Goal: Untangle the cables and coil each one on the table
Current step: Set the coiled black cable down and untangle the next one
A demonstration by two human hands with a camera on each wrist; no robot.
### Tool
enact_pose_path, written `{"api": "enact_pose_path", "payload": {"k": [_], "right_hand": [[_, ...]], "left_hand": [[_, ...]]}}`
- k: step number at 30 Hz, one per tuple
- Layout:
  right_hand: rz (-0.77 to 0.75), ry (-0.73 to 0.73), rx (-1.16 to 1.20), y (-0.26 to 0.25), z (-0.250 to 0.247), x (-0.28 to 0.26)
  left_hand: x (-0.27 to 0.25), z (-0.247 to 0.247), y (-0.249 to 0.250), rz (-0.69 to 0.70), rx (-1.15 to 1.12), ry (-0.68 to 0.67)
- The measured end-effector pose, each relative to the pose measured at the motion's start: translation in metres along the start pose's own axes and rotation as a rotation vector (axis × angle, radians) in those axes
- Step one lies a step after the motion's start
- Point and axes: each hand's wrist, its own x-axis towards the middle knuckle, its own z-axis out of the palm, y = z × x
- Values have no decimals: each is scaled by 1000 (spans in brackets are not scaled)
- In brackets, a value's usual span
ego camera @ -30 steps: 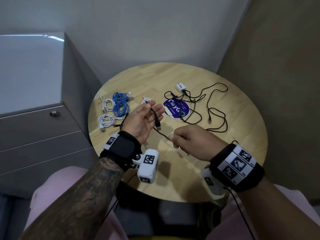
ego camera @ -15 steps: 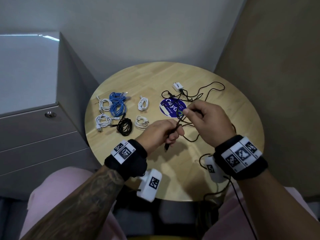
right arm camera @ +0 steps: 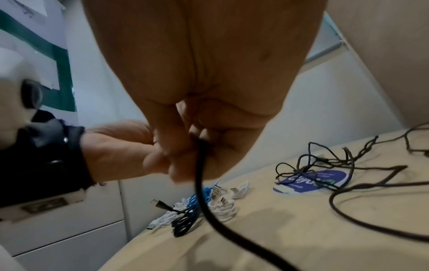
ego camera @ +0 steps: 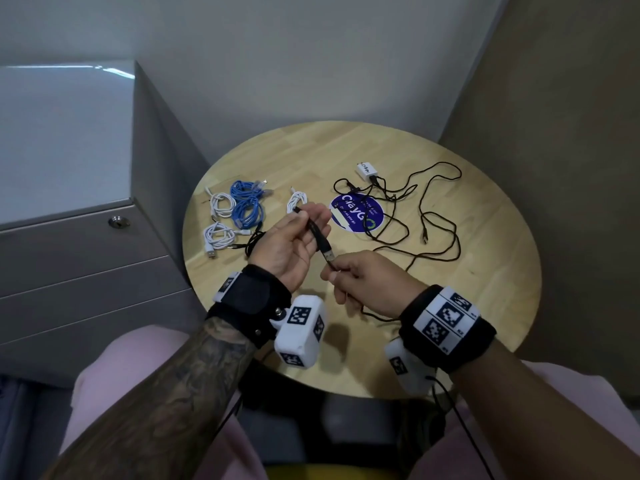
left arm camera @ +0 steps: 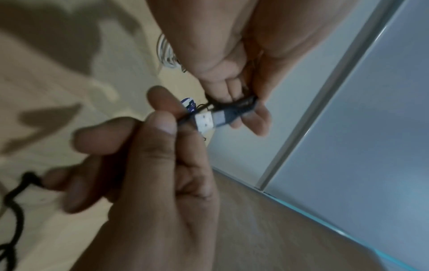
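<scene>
head view: the left hand [ego camera: 294,244], palm up over the round wooden table [ego camera: 485,306], lets the thin black usb cable [ego camera: 313,230] lie across loosely curled fingers; the right hand [ego camera: 367,282] pinches it just below the plug. behind the hands, the loose black tangle [ego camera: 433,216] crosses the round blue sticker [ego camera: 356,213].

left wrist view: the silver usb plug [left arm camera: 205,122] sits between both hands' fingertips.

right wrist view: cable trails from closed right fingers [right arm camera: 181,155] to the table. a hard pull could, i judge, tighten knots beside the sticker.
</scene>
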Motion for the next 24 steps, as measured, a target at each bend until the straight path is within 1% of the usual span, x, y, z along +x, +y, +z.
{"api": "enact_pose_path", "payload": {"k": [3,5,6,7,8,9,10,11,12,14,16,18,19,20,22,24], "right_hand": [[-21,-81,2,-8,-2,-13],[-55,-110,7,-15,-4,-21],[-96,-84,5,-17,-6,-24],[-157,-18,6,-21,-9,-26],[-223,76,9,-23,-13,-27],[-276,184,15,-23,-19,-26],[-306,293,21,-22,-26,-24],[-315,394,18,-20,-34,-22],[-304,483,-7,-17,-41,-20],[-234,583,-75,-4,-53,-13],[-175,614,-93,9,-57,-6],[-155,570,-68,16,-52,0],[-160,511,-57,17,-47,2],[-167,434,-59,15,-38,2],[-172,282,-78,10,-18,2],[-135,170,-84,2,-2,-1]], "left_hand": [[5,-4,3,97,8,89],[9,-6,3,197,173,126],[9,-6,2,243,309,134],[9,-6,-1,271,459,131],[7,-6,-4,272,606,98],[3,-4,-7,249,747,38],[-2,-2,-10,202,854,-51],[-6,2,-13,141,913,-150],[-11,7,-15,73,922,-235],[-19,16,-15,-53,849,-315],[-21,21,-11,-182,688,-352],[-21,21,-5,-289,443,-409],[-21,19,-2,-317,293,-419],[-20,17,1,-321,147,-395],[-15,13,6,-255,-42,-269],[-11,9,10,-136,-61,-149]]}}
